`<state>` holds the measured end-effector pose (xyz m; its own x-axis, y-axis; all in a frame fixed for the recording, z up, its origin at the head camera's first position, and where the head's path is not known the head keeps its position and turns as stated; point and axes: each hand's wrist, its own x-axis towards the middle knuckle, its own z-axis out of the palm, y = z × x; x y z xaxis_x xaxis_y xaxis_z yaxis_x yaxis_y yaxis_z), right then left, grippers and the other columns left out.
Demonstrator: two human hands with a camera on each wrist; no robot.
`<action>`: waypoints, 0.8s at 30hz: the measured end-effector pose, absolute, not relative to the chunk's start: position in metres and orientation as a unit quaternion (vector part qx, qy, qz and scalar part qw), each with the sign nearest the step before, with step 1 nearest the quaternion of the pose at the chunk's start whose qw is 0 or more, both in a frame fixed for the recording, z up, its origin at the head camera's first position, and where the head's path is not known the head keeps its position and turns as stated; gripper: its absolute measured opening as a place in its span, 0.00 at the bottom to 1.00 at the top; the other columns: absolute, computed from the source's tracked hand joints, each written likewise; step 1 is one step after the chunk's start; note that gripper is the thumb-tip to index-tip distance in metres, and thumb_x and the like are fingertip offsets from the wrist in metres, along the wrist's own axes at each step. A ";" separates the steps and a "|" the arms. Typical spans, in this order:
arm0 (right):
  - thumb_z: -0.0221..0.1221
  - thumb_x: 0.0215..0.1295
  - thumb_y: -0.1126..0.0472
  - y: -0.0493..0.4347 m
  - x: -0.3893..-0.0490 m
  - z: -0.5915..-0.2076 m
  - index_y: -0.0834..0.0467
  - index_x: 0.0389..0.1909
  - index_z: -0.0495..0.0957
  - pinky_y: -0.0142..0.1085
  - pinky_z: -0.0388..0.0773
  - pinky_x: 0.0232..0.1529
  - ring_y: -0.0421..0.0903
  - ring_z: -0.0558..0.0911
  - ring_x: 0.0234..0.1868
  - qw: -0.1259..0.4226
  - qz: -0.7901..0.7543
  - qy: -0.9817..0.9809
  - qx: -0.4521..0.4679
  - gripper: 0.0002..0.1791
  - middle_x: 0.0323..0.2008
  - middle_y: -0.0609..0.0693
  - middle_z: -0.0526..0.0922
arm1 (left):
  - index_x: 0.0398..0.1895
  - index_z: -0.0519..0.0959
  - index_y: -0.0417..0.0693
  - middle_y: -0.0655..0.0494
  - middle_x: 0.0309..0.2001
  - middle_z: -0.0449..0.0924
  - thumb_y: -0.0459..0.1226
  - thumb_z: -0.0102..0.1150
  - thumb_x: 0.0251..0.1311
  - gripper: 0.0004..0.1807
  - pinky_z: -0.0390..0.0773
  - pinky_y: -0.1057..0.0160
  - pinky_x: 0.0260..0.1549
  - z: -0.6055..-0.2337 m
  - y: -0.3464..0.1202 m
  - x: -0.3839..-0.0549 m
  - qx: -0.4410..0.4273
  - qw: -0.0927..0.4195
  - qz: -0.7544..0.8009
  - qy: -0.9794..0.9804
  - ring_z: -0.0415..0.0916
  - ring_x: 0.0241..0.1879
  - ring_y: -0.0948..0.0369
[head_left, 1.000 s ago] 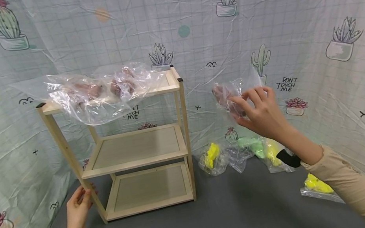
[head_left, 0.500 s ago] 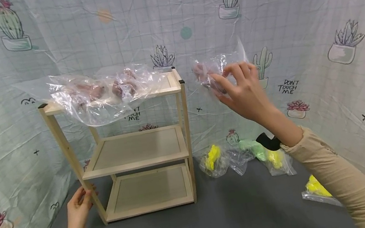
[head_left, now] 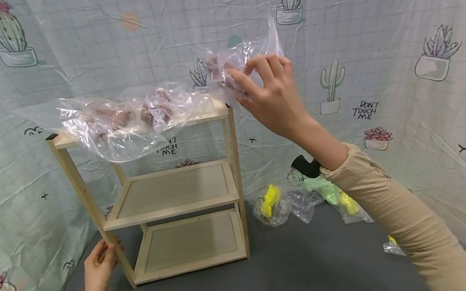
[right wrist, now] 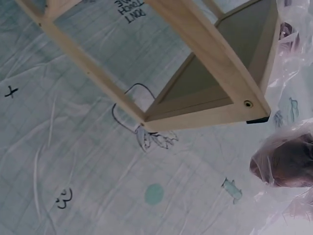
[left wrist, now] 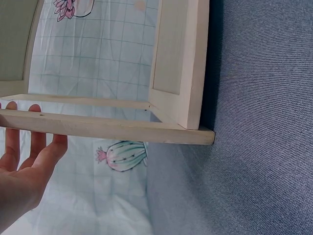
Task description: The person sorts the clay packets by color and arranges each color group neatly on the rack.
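Note:
A three-tier wooden shelf rack (head_left: pixel 174 209) stands on the dark grey surface. My left hand (head_left: pixel 99 268) grips its front left post low down; the left wrist view shows the thumb and fingers on opposite sides of the post (left wrist: pixel 107 128). Raised beside the rack's top right corner, my right hand (head_left: pixel 272 93) pinches a clear plastic bag (head_left: pixel 216 69) with something brownish-pink inside. This content (right wrist: pixel 281 164) shows only partly in the right wrist view, where the hand is out of sight. Two similar bagged brownish items (head_left: pixel 111 118) lie on the top shelf, their plastic hanging over its front edge.
Right of the rack, clear bags with a yellow item (head_left: pixel 270 200), a green item (head_left: pixel 324 189) and another yellow item (head_left: pixel 348 203) lie against the cactus-print backdrop (head_left: pixel 358 8). My right sleeve mostly hides one more bag (head_left: pixel 394 247).
My right hand has carried the bag up and to the left, from beside the rack to its top right corner. The left hand stays on the post.

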<state>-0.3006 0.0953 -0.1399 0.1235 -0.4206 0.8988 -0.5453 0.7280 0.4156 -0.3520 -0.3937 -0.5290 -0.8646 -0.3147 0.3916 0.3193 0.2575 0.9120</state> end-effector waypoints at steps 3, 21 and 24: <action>0.59 0.56 0.58 0.084 -0.301 -0.134 0.54 0.46 0.75 0.50 0.60 0.46 0.53 0.66 0.42 0.655 0.041 -0.662 0.363 0.15 0.36 0.56 0.69 | 0.60 0.67 0.49 0.64 0.46 0.74 0.47 0.47 0.61 0.24 0.72 0.79 0.29 -0.529 -0.394 -0.351 -0.004 0.260 -0.607 -0.751 0.76 0.39 0.76; 0.53 0.61 0.58 0.034 -0.326 -0.137 0.50 0.51 0.71 0.48 0.59 0.49 0.51 0.65 0.42 0.607 0.012 -0.723 0.331 0.16 0.38 0.53 0.69 | 0.58 0.69 0.51 0.66 0.45 0.76 0.45 0.49 0.61 0.22 0.75 0.74 0.32 -0.525 -0.392 -0.348 -0.015 0.255 -0.624 -0.738 0.76 0.39 0.75; 0.52 0.61 0.57 0.032 -0.329 -0.136 0.50 0.49 0.72 0.48 0.60 0.50 0.51 0.66 0.42 0.603 0.014 -0.727 0.330 0.14 0.38 0.53 0.69 | 0.58 0.69 0.52 0.67 0.44 0.75 0.48 0.48 0.60 0.23 0.72 0.78 0.28 -0.528 -0.393 -0.351 0.007 0.266 -0.605 -0.750 0.76 0.39 0.76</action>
<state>-0.3293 0.0323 -0.1363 -0.0564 -0.4623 0.8849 -0.4960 0.7822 0.3771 -0.3505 -0.3925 -0.5284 -0.8580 -0.3328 0.3912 0.3122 0.2668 0.9118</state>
